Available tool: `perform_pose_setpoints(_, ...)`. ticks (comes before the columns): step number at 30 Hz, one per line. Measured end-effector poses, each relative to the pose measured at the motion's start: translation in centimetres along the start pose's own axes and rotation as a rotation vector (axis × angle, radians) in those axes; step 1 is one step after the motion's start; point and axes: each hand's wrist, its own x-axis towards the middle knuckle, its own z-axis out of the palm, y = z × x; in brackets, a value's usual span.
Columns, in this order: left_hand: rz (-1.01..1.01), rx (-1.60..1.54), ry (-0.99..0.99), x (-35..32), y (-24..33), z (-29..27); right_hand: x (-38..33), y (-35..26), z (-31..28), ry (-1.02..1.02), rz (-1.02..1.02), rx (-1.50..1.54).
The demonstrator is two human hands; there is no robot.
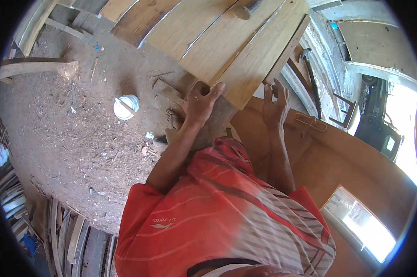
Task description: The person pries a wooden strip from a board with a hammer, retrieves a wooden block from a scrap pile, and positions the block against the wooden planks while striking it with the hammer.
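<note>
Several wooden planks [245, 69] lie side by side in front of me, with white glue-like lines along their seams. My left hand [201, 104] grips the near end of the planks, thumb on top and the other fingers curled at the edge. At the right side of the panel, my right hand [276, 105] has its fingers bent and apart. Its thumb is at the near end of a narrow wooden strip [289, 48] along the panel's edge. A dark cylindrical thing [248, 9] rests on top, partly cut off by the view.
On the littered floor to the left stands a white bucket [120, 111] with a stick across it. A hammer [312, 76] lies at the right, beyond the strip. A large brown wooden panel [291, 152] is beside my right arm. Scrap wood [74, 240] is piled at lower left.
</note>
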Motion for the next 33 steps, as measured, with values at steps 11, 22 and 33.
perform_pose_setpoints(11,-0.010,0.067,-0.048,-0.1,2.1,-1.1,-2.3,-4.9,2.2,-0.243,0.693,0.575)
perform_pose_setpoints(22,-0.069,-0.013,-0.066,1.0,0.1,-1.5,-2.2,-4.8,3.8,-0.180,0.768,0.763)
perform_pose_setpoints(33,-0.018,0.125,-0.160,0.2,0.1,-2.5,-2.9,-3.0,4.1,-0.241,0.810,0.848)
